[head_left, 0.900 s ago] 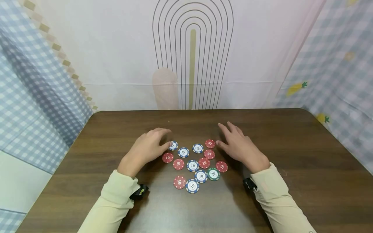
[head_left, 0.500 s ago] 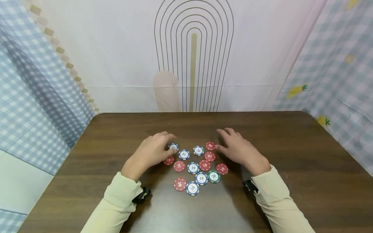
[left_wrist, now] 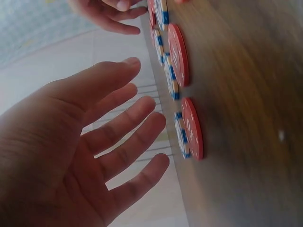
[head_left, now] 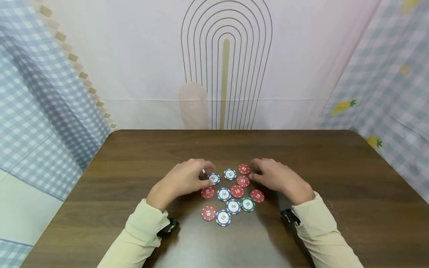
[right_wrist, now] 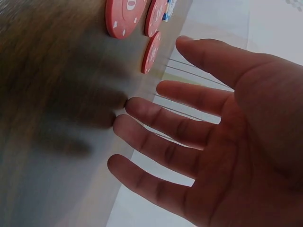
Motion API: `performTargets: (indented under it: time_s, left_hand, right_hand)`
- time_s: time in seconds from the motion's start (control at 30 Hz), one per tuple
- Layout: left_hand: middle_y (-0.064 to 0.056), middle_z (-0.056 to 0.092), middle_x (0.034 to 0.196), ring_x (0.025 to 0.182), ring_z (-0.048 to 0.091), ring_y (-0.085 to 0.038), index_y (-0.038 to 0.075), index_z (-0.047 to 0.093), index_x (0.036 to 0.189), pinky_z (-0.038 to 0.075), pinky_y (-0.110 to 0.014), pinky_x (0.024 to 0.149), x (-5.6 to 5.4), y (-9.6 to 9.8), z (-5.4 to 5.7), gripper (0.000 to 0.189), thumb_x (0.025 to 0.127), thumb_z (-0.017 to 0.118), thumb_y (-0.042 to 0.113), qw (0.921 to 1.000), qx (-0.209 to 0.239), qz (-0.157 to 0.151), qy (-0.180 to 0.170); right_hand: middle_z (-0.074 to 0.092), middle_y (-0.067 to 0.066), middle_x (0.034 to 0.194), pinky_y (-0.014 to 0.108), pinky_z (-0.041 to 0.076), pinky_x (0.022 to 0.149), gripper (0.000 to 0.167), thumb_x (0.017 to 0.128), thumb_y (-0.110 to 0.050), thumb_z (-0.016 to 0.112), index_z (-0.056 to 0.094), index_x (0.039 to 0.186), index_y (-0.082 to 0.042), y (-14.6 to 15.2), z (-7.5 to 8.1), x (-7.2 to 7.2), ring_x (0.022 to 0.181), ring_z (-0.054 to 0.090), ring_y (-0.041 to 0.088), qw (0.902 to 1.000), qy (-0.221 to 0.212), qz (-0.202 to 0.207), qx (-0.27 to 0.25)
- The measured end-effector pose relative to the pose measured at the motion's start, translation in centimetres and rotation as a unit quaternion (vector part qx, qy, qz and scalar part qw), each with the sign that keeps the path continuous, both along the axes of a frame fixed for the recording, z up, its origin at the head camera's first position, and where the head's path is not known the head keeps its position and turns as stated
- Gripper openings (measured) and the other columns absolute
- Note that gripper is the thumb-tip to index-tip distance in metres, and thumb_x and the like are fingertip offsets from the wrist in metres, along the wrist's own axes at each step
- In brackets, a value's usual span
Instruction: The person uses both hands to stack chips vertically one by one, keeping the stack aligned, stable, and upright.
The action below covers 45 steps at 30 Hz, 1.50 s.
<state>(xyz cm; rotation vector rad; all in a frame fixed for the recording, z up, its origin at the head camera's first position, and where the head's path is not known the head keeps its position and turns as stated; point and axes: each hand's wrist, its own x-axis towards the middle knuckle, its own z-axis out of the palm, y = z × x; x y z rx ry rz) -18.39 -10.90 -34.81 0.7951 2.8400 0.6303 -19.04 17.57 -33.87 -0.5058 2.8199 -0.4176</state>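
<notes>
Poker chips lie flat and loosely spread on the brown table. In the head view my left hand (head_left: 184, 179) hovers over the left side of the spread, fingers loosely bent, thumb tip by a blue-and-white chip (head_left: 213, 178) and a red chip (head_left: 207, 192). It partly covers the chips beneath. In the left wrist view its fingers are spread apart, near another red chip (left_wrist: 192, 128). My right hand (head_left: 280, 178) is at the right side, palm inward and fingers relaxed, its thumb close to a red chip (head_left: 243, 181). Neither hand grips a chip.
Closer to me lie a green chip (head_left: 248, 204), several blue chips (head_left: 223, 217) and a red chip (head_left: 208, 213). The wooden table (head_left: 151, 145) ends at a white patterned cloth (head_left: 144, 74) behind. Checkered blue cloth (head_left: 37, 111) hangs at the left.
My left hand has moved right and slightly toward me, now covering chips at the left edge. The right hand has drawn back slightly toward me. The visible chips look nearly unmoved.
</notes>
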Motion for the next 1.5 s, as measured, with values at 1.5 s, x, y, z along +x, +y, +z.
performTargets:
  time_s: [1.5]
  left_hand:
    - [0.002, 0.057, 0.107, 0.096, 0.052, -0.016, 0.02, 0.071, 0.119, 0.047, -0.031, 0.084, 0.2, 1.5, -3.7, 0.033, 0.09, 0.086, 0.026, 0.9795, 0.126, -0.087, -0.131]
  right_hand:
    - [0.045, 0.027, 0.155, 0.062, 0.043, 0.112, 0.066, 0.1, -0.027, 0.074, 0.048, 0.158, -0.011, -0.9, 0.9, 1.2, 0.139, 0.049, 0.042, 0.9937, -0.097, 0.01, 0.055]
